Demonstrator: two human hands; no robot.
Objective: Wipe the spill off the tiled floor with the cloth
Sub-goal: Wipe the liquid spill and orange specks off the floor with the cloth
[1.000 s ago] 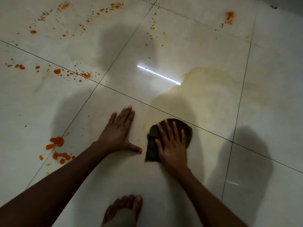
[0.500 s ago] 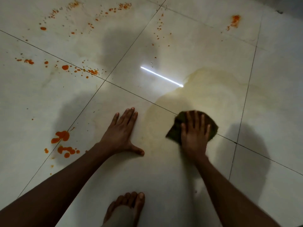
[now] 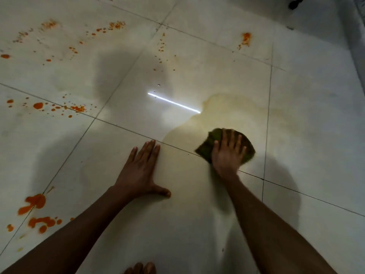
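A dark green cloth (image 3: pixel 212 138) lies flat on the pale tiled floor (image 3: pixel 316 125), at the near edge of a yellowish wet smear (image 3: pixel 233 113). My right hand (image 3: pixel 228 155) presses down on the cloth with fingers spread, covering most of it. To its left, my left hand (image 3: pixel 141 171) rests flat on the tile, palm down, fingers together and thumb out, holding nothing. Orange spill blotches (image 3: pixel 35 202) sit at the near left, with more orange droplets (image 3: pixel 77 108) scattered further out.
Orange splashes (image 3: pixel 245 37) mark the far tiles. A bright light streak (image 3: pixel 173 102) reflects on the floor. My bare toes (image 3: pixel 140 268) show at the bottom edge. A dark object (image 3: pixel 294 2) and a wall base (image 3: pixel 357 36) are at the far right.
My right hand has slid the cloth away from me and to the right, across the grout line into the yellowish smear. My left hand stays planted.
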